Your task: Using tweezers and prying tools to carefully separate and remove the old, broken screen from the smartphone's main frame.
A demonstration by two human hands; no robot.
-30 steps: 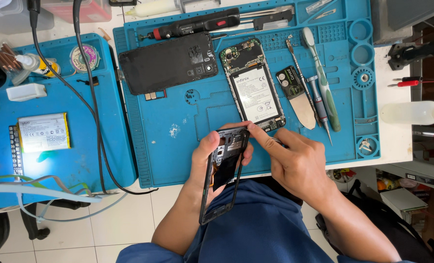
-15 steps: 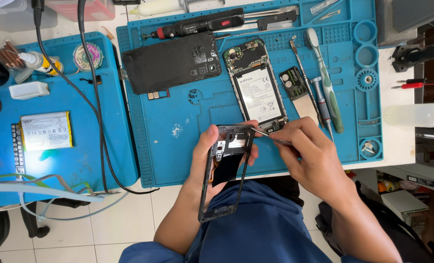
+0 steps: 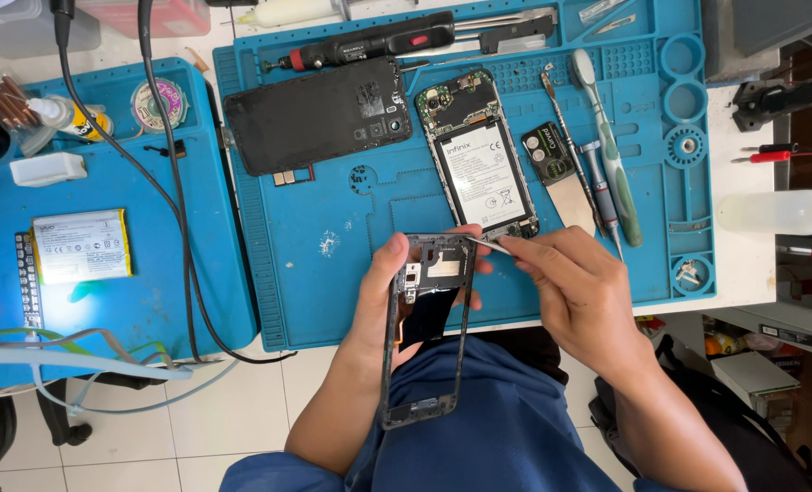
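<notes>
My left hand (image 3: 383,292) grips a black phone middle frame (image 3: 427,328), held upright over my lap at the near edge of the blue work mat (image 3: 333,237). My right hand (image 3: 579,292) pinches thin metal tweezers (image 3: 490,243) whose tip touches the frame's top right corner. On the mat behind lie the opened phone body with its battery showing (image 3: 479,159) and the black back cover (image 3: 319,114).
Right of the phone lie a small camera cover (image 3: 546,152), a spudger (image 3: 571,196), screwdrivers (image 3: 597,178) and a green-handled brush (image 3: 611,146). A loose battery (image 3: 81,246), solder wick (image 3: 157,102) and bottles sit on the left mat (image 3: 151,301). Black cables (image 3: 183,228) cross between the mats.
The frame has been brought slightly higher and more upright in my left hand. My right hand stays at its top corner, with the tweezers now clearly on the frame.
</notes>
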